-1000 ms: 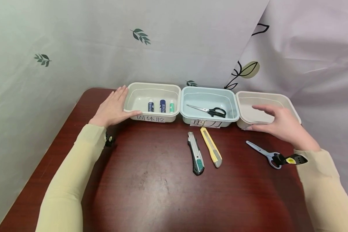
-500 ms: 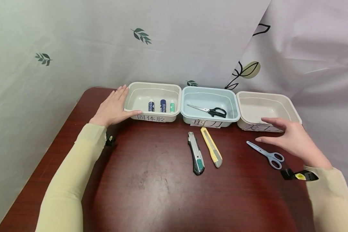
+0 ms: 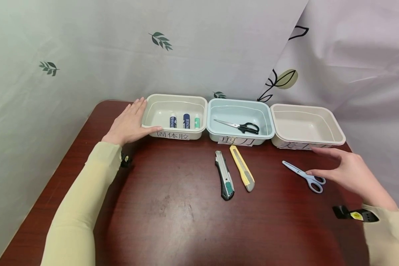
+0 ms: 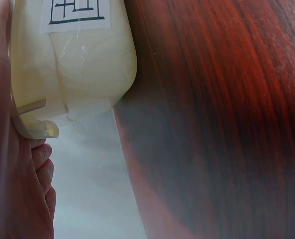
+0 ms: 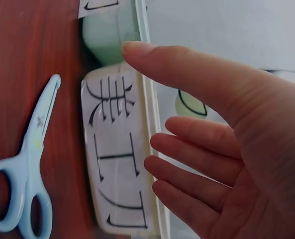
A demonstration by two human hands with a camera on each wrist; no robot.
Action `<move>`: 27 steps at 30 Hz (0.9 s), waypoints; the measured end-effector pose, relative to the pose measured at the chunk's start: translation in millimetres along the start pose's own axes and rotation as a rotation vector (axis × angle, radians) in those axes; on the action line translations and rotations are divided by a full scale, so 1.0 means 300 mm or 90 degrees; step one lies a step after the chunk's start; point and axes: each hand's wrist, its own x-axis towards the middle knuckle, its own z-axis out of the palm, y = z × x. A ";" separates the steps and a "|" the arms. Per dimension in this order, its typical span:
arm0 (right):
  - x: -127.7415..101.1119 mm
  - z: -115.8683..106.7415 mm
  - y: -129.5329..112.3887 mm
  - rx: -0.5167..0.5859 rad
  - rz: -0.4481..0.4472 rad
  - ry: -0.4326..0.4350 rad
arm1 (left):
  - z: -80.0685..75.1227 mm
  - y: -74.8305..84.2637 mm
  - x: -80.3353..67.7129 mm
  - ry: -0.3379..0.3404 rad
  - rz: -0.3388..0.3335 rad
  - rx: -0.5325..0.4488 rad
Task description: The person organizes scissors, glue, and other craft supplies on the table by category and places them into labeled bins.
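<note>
Although four items lie in bins, three do not; progress is judged at roughly halfway. Binned: three glue sticks (image 3: pixel 186 121), left bin (image 3: pixel 166 107); black scissors (image 3: pixel 242 128), middle bin (image 3: pixel 241 109). Unbinned, on the tabletop (image 3: pixel 186 229): silver knife (image 3: pixel 224 176) and yellow knife (image 3: pixel 242 169), side by side, not touching, in front of the middle bin; blue scissors (image 3: pixel 307 176), in front of the right bin (image 3: pixel 302 120). Neither knife is in the right bin. Left hand (image 3: pixel 127 123): at the left bin's outer side, fingers straight, thumb spread at the front rim, nothing gripped. Right hand (image 3: pixel 349 171): near the blue scissors, forearm entering from the right; thumb well parted from the fingers, these loosely bent, nothing held. In the head view its thumb overlaps the handles; the right wrist view shows hand and blue scissors apart.
</note>
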 end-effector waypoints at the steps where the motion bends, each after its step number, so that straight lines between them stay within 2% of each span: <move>1: -0.004 0.001 0.008 -0.004 0.004 -0.001 | -0.001 -0.001 0.000 0.000 0.000 0.000; 18: -0.052 0.061 0.128 -0.051 -0.005 -0.062 | 0.000 0.001 0.001 0.002 0.001 0.002; 27: -0.065 0.105 0.168 -0.057 -0.016 -0.058 | 0.000 0.001 0.001 -0.001 -0.001 0.000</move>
